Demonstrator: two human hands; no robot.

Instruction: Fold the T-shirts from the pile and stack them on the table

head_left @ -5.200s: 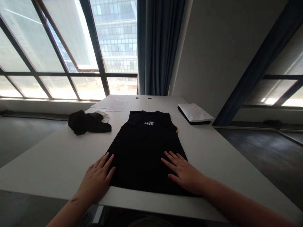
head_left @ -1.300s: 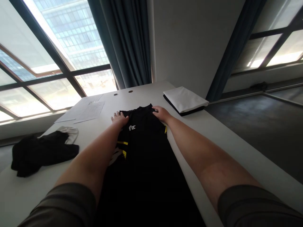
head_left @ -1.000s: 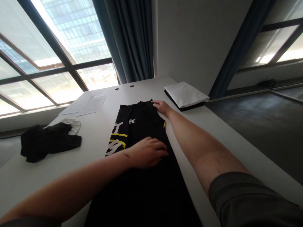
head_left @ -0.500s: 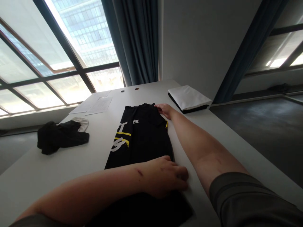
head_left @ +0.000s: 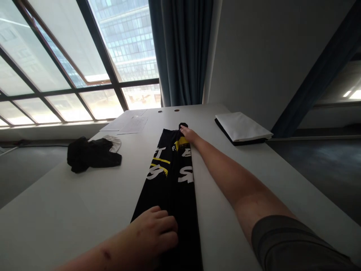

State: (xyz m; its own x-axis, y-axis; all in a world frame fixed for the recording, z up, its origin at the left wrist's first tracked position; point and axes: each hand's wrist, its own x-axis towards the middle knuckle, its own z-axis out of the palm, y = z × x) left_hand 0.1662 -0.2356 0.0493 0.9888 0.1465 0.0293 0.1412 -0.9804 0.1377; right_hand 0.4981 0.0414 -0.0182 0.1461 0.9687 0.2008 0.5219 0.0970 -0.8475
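A black T-shirt [head_left: 169,188] with white lettering and yellow stripes lies on the white table, folded lengthwise into a narrow strip. Both side panels are turned inward over its middle. At the far end my right hand [head_left: 189,134] pinches the shirt's edge, and a small dark bunch of cloth sticks up beyond the fingertips. Closer to me, my left hand [head_left: 156,231] rests over the near part of the shirt with its fingers curled onto the cloth. The lower part of the shirt is partly hidden by this hand and runs out of view.
To the left on the table [head_left: 93,195] lies a crumpled black and white cloth [head_left: 93,152]. Paper sheets [head_left: 132,124] lie behind it. A folded white and black stack [head_left: 242,126] sits at the right edge. Windows and a blue curtain [head_left: 183,52] stand beyond.
The shirt's right side has been folded inward over the middle, showing more lettering and yellow. My left hand has moved left with it. The view has shifted slightly.
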